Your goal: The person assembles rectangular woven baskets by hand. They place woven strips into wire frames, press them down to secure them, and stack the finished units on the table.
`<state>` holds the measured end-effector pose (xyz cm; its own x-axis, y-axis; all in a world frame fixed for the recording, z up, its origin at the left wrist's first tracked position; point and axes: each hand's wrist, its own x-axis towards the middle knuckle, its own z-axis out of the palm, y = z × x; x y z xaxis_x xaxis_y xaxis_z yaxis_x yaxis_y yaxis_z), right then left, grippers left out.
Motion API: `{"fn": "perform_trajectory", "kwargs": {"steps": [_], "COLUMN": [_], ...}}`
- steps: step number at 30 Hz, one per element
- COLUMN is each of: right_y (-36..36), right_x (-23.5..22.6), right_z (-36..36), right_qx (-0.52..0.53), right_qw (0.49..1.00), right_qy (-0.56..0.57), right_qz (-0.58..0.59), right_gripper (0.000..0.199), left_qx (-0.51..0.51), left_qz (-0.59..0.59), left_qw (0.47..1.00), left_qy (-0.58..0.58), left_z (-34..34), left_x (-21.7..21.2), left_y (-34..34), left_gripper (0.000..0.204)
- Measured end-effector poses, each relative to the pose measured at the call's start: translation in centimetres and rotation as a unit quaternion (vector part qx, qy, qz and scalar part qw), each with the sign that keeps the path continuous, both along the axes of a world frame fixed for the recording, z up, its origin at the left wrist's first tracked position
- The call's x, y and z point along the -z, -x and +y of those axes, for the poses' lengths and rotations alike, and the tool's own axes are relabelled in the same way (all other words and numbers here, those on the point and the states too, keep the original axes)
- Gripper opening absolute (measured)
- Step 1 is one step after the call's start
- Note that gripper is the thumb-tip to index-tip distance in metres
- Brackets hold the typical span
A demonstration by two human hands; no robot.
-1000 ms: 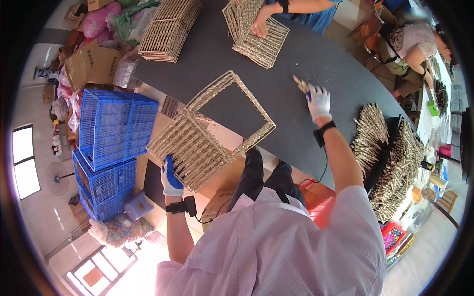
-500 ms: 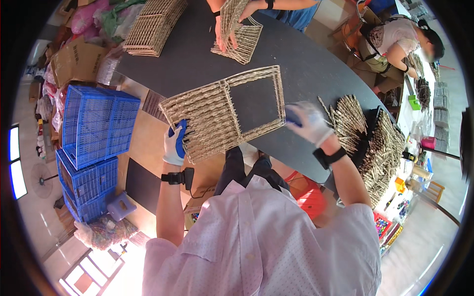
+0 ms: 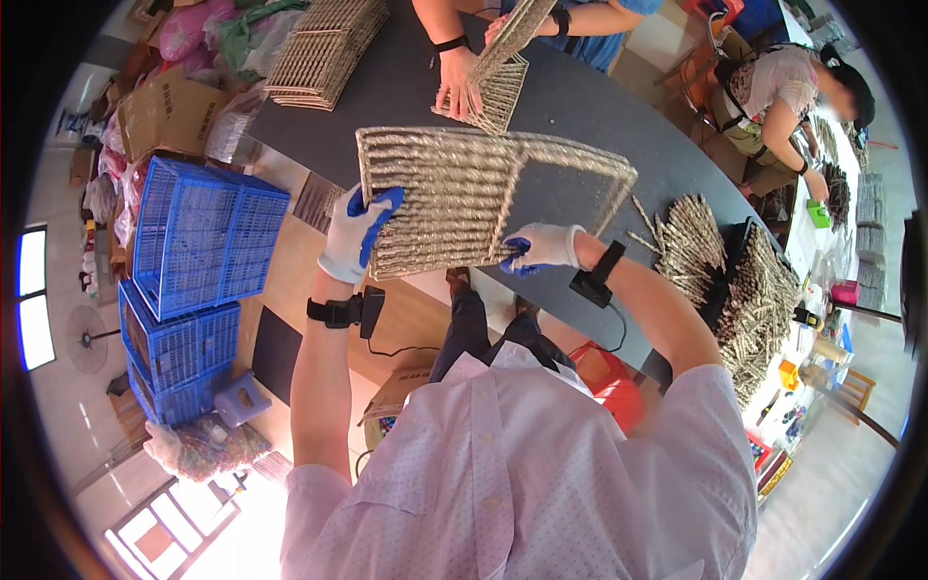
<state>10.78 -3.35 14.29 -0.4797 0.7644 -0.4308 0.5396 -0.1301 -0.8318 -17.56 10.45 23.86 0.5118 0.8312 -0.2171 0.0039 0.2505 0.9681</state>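
A woven rope panel on a thin frame is held up over the near edge of the dark table. Its left part is filled with wavy rows of twisted cord, while the right part is an open window edged with wrapped cord. My left hand, in a white and blue glove, grips the panel's left edge, thumb over the weave. At the lower edge, beside the crossbar, my gloved right hand closes its fingers on the frame; the fingertips are partly hidden.
On the dark table stand stacked woven panels and bundles of twisted cord, with more cord in a black bin. Across it, a co-worker's hands handle another woven piece. Blue crates stand left; another person works far right.
The panel has turned clockwise and lifted a little at its left end. My right hand has moved left from the far right corner onto the lower edge. The co-worker's hands have shifted.
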Motion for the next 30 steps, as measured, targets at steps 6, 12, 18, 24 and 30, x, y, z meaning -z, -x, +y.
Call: {"fn": "perform_trajectory", "kwargs": {"steps": [6, 12, 18, 24, 30], "right_y": [-0.7, -1.4, -3.2, -3.5, -0.8], "right_x": [-1.4, -2.4, -2.6, -0.9, -2.1], "right_z": [-1.8, -2.9, -1.3, -0.9, -3.1], "right_qx": [0.023, 0.038, 0.049, 0.016, 0.075], "right_qw": [0.909, 0.949, 0.992, 0.984, 0.923], "right_qy": [-0.33, -0.254, 0.098, 0.159, -0.251], "right_qz": [-0.252, -0.183, 0.067, 0.078, -0.282], "right_gripper": [0.041, 0.044, 0.043, 0.048, 0.044], "left_qx": [-0.118, -0.094, -0.005, 0.014, -0.065], "left_qz": [-0.11, -0.116, -0.064, -0.042, -0.129], "left_qw": [0.963, 0.972, 0.997, 0.999, 0.982], "left_qy": [0.218, 0.184, 0.03, -0.001, 0.118], "left_z": [1.1, 0.4, 0.3, -0.4, 0.0], "left_x": [4.0, 4.8, 3.9, 1.4, 4.0], "left_y": [0.2, 0.7, 0.6, -1.1, -0.3], "left_gripper": [0.029, 0.029, 0.032, 0.035, 0.032]}}
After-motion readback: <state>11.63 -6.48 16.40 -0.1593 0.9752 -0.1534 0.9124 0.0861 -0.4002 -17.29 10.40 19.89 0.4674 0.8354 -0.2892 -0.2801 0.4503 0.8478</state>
